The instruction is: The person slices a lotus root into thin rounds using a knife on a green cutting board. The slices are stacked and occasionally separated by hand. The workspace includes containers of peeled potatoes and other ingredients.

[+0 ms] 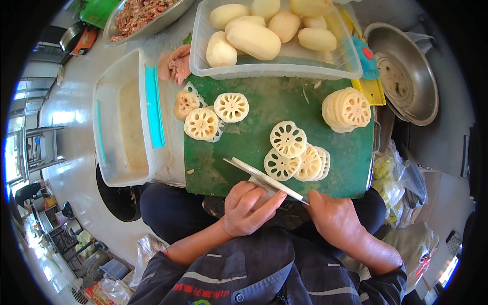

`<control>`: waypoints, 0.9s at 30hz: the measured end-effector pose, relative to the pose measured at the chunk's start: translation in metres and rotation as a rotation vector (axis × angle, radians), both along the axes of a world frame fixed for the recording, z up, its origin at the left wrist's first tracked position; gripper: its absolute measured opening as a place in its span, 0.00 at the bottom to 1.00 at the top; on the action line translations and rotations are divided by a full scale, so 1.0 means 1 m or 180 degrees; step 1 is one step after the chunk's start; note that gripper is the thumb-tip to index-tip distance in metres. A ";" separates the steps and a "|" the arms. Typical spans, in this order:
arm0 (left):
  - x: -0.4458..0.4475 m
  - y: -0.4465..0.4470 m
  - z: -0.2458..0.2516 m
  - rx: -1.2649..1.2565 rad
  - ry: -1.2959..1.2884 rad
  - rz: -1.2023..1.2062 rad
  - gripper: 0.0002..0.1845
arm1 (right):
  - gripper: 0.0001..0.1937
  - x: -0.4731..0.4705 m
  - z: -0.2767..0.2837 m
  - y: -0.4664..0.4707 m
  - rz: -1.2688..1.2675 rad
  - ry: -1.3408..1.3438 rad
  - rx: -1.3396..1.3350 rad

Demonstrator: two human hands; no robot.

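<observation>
A green cutting board [244, 148] lies before me. My right hand [333, 217] grips a knife [267, 179] at the board's near edge; its handle is hidden in the fist. My left hand [248, 207] holds a pale piece of lotus root [263, 185] against the near side of the blade. Just beyond the knife, several lotus root slices [288, 140] overlap on the board. A stack of lotus root slices [356, 109] stands at the right, and more slices with a browner end piece [187, 103] lie at the left.
Beyond the board, a clear plastic tub [274, 71] holds several peeled lotus root sections [253, 40]. An open plastic container [126, 126] stands left, near a pink cloth [176, 64]. Minced meat fills a metal bowl [167, 24] at the top left. Another metal basin [404, 76] is at the right.
</observation>
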State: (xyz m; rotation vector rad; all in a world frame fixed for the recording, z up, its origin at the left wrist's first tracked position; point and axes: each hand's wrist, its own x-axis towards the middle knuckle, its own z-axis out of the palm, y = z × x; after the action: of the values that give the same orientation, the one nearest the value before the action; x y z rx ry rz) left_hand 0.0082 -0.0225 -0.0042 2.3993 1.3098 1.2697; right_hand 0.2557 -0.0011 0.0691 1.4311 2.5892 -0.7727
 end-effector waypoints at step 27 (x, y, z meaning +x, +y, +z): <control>-0.006 -0.015 -0.018 -0.0304 -0.0397 -0.0122 0.23 | 0.12 0.036 0.075 -0.058 -0.0219 0.0002 -0.0070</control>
State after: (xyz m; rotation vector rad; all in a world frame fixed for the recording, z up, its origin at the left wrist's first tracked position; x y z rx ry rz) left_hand 0.0018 -0.0372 -0.0218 2.2316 1.2538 1.2928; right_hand 0.2918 -0.0590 0.1437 1.5210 2.5358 -0.8073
